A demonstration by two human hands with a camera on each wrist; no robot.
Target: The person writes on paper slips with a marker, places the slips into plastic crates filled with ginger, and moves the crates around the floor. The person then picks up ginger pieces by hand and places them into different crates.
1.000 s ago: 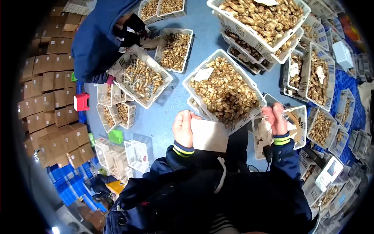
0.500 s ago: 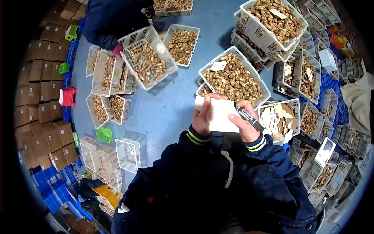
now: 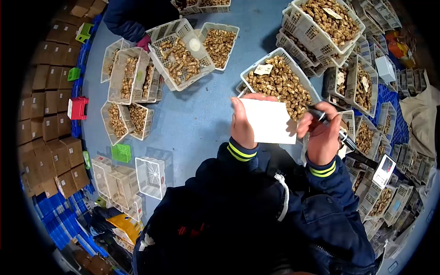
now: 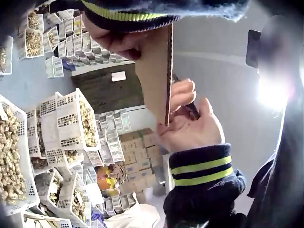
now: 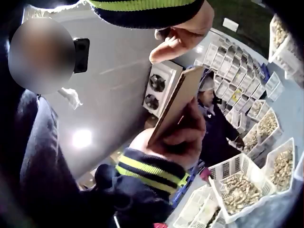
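Observation:
My left hand (image 3: 243, 123) grips a flat cardboard piece (image 3: 270, 120), thumb at its left edge and fingers behind its top. Its white face points up in the head view; the left wrist view shows its brown back. Just right of the card, my right hand (image 3: 323, 137) holds a black marker (image 3: 317, 114) between curled fingers, its tip end towards the card. Part of the marker is hidden behind the fingers. Beyond the card stands a white crate (image 3: 304, 76) full of knobbly brown tubers, with a small marked card (image 3: 263, 69) lying on them.
Stacked crates (image 3: 286, 46) of tubers rise at the back right. Across the floor, another person's sleeve (image 3: 128, 23) reaches to a tilted crate (image 3: 165, 73). A display unit (image 3: 384, 171) stands at right. Brown cartons (image 3: 52, 101) are piled along the left.
My left hand has brought the card up and right. My right hand came from the crate at right to the card with the marker, then moved off its right edge, turning the marker.

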